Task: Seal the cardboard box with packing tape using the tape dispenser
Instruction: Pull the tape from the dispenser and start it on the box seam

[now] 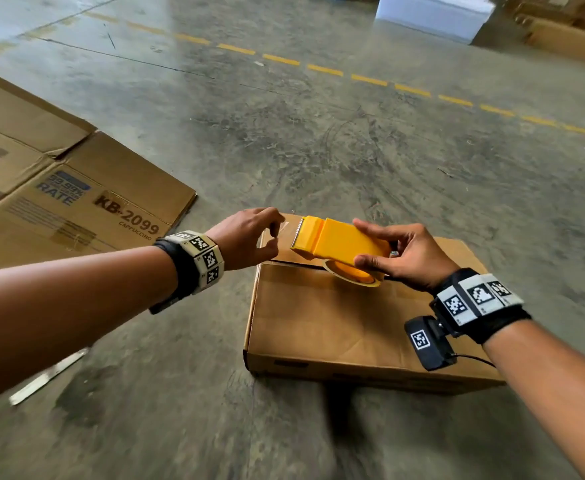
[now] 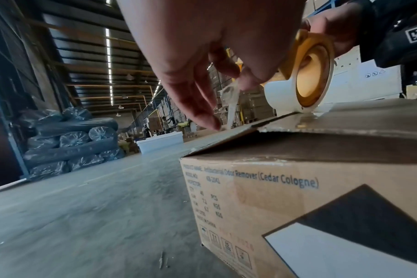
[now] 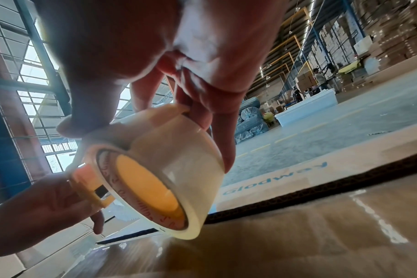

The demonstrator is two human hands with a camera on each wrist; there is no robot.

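A closed cardboard box (image 1: 322, 327) lies on the concrete floor, its top flaps meeting at a centre seam. My right hand (image 1: 402, 258) grips a yellow tape dispenser (image 1: 336, 242) just above that seam, the clear tape roll (image 3: 179, 169) hanging below it close to the box top (image 3: 298, 235). My left hand (image 1: 249, 237) is at the dispenser's toothed blade end, over the box's far left corner. Its thumb and fingers pinch the loose end of clear tape (image 2: 231, 94), which hangs crumpled down toward the box flap (image 2: 345, 120).
Flattened printed cartons (image 1: 59, 188) lie on the floor to the left. A strip of scrap (image 1: 48, 375) lies near my left forearm. A dashed yellow line (image 1: 319, 69) crosses the floor beyond. White slabs (image 1: 433, 12) and stacked cartons (image 1: 568, 32) stand far off.
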